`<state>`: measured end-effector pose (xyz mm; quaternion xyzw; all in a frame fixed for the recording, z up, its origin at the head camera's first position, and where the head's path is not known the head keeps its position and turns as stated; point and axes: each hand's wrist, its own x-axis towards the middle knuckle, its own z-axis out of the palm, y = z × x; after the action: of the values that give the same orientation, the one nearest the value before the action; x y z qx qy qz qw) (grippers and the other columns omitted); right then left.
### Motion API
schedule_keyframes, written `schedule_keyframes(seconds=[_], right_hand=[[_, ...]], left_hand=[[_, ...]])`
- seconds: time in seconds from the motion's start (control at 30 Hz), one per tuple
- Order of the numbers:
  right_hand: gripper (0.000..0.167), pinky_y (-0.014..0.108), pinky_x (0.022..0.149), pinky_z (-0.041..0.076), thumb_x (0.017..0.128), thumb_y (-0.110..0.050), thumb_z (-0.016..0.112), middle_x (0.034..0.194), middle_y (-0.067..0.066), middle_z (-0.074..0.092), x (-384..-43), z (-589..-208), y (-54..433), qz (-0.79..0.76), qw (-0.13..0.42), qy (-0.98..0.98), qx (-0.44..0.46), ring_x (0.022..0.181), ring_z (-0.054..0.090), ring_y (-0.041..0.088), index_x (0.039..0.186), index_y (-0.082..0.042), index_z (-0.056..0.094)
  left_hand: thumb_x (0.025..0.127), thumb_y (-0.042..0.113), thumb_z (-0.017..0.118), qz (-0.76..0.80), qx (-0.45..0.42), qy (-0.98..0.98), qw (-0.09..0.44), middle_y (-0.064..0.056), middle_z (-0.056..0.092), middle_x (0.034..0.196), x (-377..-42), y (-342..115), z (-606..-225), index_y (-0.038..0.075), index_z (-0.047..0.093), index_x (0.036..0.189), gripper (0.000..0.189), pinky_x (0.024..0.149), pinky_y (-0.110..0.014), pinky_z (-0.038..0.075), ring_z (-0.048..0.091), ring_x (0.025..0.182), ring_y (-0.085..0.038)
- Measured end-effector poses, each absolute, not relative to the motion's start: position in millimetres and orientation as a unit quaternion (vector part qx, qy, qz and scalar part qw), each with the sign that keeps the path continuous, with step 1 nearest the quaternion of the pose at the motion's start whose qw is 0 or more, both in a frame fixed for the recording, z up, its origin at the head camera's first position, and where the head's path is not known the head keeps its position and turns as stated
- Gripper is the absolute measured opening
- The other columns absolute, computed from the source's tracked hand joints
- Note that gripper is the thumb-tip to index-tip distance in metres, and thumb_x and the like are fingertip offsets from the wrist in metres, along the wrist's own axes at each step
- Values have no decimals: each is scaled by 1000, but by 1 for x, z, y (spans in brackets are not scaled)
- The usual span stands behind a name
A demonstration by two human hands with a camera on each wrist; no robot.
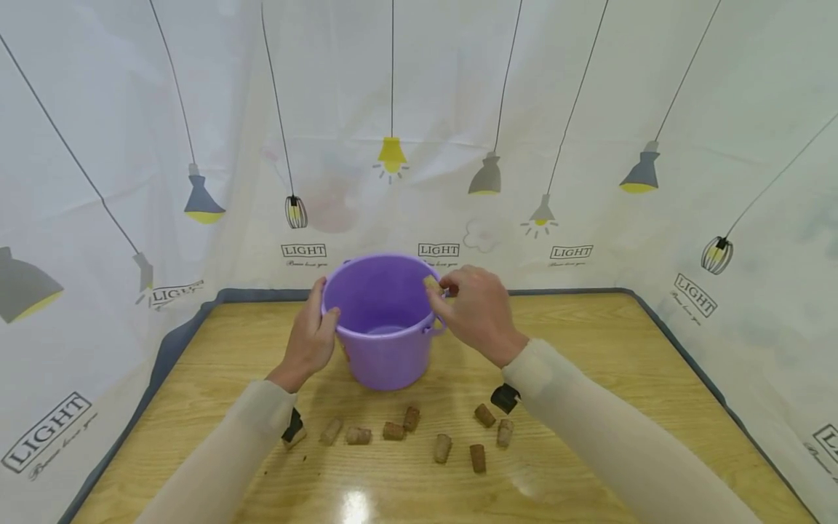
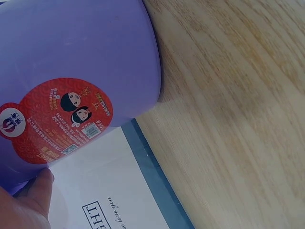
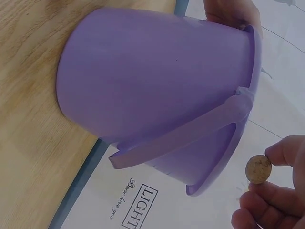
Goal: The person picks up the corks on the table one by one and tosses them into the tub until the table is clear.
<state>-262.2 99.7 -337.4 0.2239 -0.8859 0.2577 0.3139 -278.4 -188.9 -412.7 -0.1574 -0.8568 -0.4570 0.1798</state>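
Note:
A purple bucket (image 1: pixel 388 360) stands on the wooden table, its open mouth facing up. My left hand (image 1: pixel 310 338) grips its rim on the left side, thumb over the edge. My right hand (image 1: pixel 481 309) pinches a cork (image 3: pixel 258 169) between thumb and fingers, up at the bucket's right rim. In the right wrist view the bucket's handle (image 3: pixel 176 136) hangs down along its side. The left wrist view shows a red round label (image 2: pixel 66 119) on the bucket wall. As far as the head view reaches inside, only the bare purple floor appears.
Several loose corks lie in front of the bucket, among them a dark one (image 1: pixel 478 458) and a pale one (image 1: pixel 331 431). One cork (image 1: pixel 296 438) is partly covered by the left wrist camera. A white cloth with printed lamps (image 1: pixel 393 211) rises behind and beside the table (image 1: pixel 576 364).

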Motion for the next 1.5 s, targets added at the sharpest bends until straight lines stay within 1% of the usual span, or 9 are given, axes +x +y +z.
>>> schedule_keyframes(seconds=[0.3,0.47,0.6,0.77,1.07,1.17,1.3,1.43,1.5], right_hand=[[25,33,60,45,95,-28,72,70,1,66,-266,-335,90,251,291,-896,224,65,54,17,80,-9,79],[25,35,64,48,95,-27,72,72,5,70,-269,-337,85,252,290,-895,228,67,56,18,81,-7,79],[25,37,67,49,94,-27,73,71,2,69,-272,-342,81,248,300,-891,233,68,57,19,81,-7,80],[25,38,72,49,94,-28,73,71,0,68,-274,-345,76,241,298,-892,238,69,57,18,81,-8,81],[26,38,73,50,94,-33,73,77,0,69,-275,-346,67,206,266,-913,230,70,56,17,85,-10,81],[29,39,77,51,96,-36,71,79,1,70,-276,-345,65,195,250,-921,225,72,57,17,86,-10,82],[29,41,81,52,94,-38,72,79,1,70,-276,-345,63,182,240,-927,223,74,58,18,87,-11,82],[28,42,81,52,94,-37,74,81,3,72,-276,-347,61,178,235,-929,223,74,57,19,87,-11,82],[30,41,81,52,92,-39,76,84,6,73,-276,-348,61,175,232,-931,221,77,58,20,92,-9,82]], left_hand=[[104,12,40,-461,-164,-851,190,-28,32,161,-279,-189,-415,-5,16,161,65,120,-55,31,38,145,-42],[104,12,40,-460,-166,-851,191,-29,34,160,-278,-189,-414,-5,16,161,64,119,-55,33,40,144,-42],[103,10,40,-461,-171,-849,194,-30,35,159,-279,-189,-415,-5,17,161,64,119,-56,34,40,143,-43],[103,11,40,-462,-167,-850,189,-28,34,159,-279,-190,-415,-4,17,161,64,119,-54,33,40,144,-42],[103,11,39,-462,-172,-848,193,-29,34,159,-279,-189,-413,-5,17,161,64,119,-56,32,39,144,-43],[103,11,39,-460,-172,-849,196,-29,36,158,-279,-189,-414,-5,18,161,64,119,-56,33,40,143,-43],[103,12,39,-456,-173,-850,198,-30,36,158,-280,-190,-415,-5,18,161,64,119,-56,33,41,143,-43],[103,13,39,-457,-174,-850,195,-30,36,158,-279,-189,-414,-5,18,161,64,118,-56,34,41,143,-43],[103,14,39,-457,-173,-850,194,-29,36,158,-279,-189,-414,-4,18,161,64,118,-55,35,41,143,-43]])
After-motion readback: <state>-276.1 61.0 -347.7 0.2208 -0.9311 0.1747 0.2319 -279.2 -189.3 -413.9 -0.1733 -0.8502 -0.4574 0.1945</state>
